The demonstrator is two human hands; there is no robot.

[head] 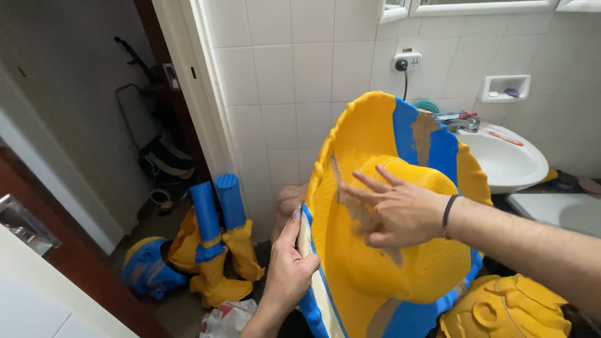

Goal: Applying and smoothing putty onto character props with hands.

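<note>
The left hand (289,269) has its grip closed on the edge of the big yellow and blue shell (388,275), held upright near the sink (510,164); the right hand (394,209) lies spread on its inside

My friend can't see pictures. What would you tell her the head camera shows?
A person's left hand grips the edge of a big yellow and blue curved shell while the right hand presses flat on its yellow inside. More yellow and blue pieces lie on the floor, and a white sink stands behind.
</note>
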